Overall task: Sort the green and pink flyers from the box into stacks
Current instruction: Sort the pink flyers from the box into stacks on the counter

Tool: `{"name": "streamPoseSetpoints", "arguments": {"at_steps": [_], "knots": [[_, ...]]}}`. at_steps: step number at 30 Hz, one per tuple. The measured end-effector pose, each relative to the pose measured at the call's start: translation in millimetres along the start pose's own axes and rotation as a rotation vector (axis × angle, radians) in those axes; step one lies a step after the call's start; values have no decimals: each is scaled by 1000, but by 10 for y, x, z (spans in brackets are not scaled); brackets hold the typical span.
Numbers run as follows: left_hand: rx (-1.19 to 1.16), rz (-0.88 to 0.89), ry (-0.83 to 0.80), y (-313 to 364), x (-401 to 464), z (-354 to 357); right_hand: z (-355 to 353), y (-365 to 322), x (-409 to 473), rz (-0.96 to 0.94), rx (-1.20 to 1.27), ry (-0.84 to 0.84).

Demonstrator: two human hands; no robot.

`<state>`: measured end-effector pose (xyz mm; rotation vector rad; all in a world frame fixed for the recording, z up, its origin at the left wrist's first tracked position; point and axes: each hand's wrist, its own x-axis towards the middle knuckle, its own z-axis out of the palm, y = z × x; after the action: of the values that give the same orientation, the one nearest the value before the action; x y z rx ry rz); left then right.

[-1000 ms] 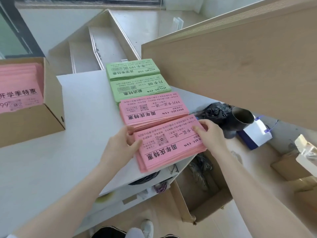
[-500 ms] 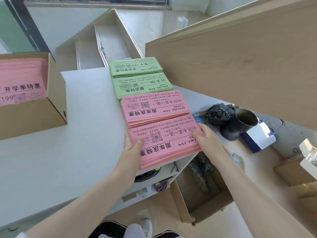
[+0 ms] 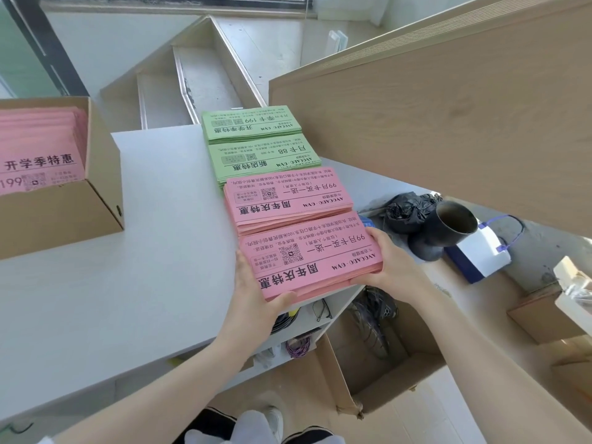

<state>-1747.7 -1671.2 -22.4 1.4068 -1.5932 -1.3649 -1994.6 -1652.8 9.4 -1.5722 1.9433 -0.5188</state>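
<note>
Person's standing at the white tabletop (image 3: 134, 267) with both hands around the nearest stack of pink paper flyers (image 3: 312, 256), which is sitting right at the table's near edge. The left hand (image 3: 253, 290) is cupping the stack's left end, thumb curling over the near corner and fingers pressed together along the side. The right hand (image 3: 389, 267) is bracing the opposite end, thumb resting on top and the other fingers tucked under or behind the edge, so I can't tell exactly how those are lying. Looks to me like they're squaring the pile up, squeezing from both ends so the sheets line up.

Beyond it there's a row running away from them: a second pink flyer stack (image 3: 286, 200) touching the first, then two green flyer stacks (image 3: 262, 161), each overlapping the next a bit like shingles. Guessing that's to save space on a narrow top while keeping colours apart.

The open brown cardboard box (image 3: 64, 216) is sitting well off to the left, and it's got more loose pink flyers (image 3: 38, 155) in it, so sorting isn't finished. Next trip is probably back to that box.
</note>
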Motion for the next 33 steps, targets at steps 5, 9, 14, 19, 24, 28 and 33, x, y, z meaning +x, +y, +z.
{"name": "streamPoseSetpoints", "arguments": {"at_steps": [5,9,14,19,24,28,33], "knots": [[75,13,14,33,-56,26,-67,42,60,-37,27,-68],[234,59,14,51,-70,13,-47,102,85,-84,-104,-40],[280,70,-17,117,-120,-61,-101,139,108,-94,-32,-96],[-32,-70,181,375,416,-361,-215,-155,523,7,183,62],[-316,-288,263,553,1042,-481,-209,-420,1232,181,104,-44],[-461,-335,246,572,1151,-431,-155,-431,1457,186,141,-92],[-449,-276,180,467,1181,-371,-156,-440,1478,128,88,-127]]}}
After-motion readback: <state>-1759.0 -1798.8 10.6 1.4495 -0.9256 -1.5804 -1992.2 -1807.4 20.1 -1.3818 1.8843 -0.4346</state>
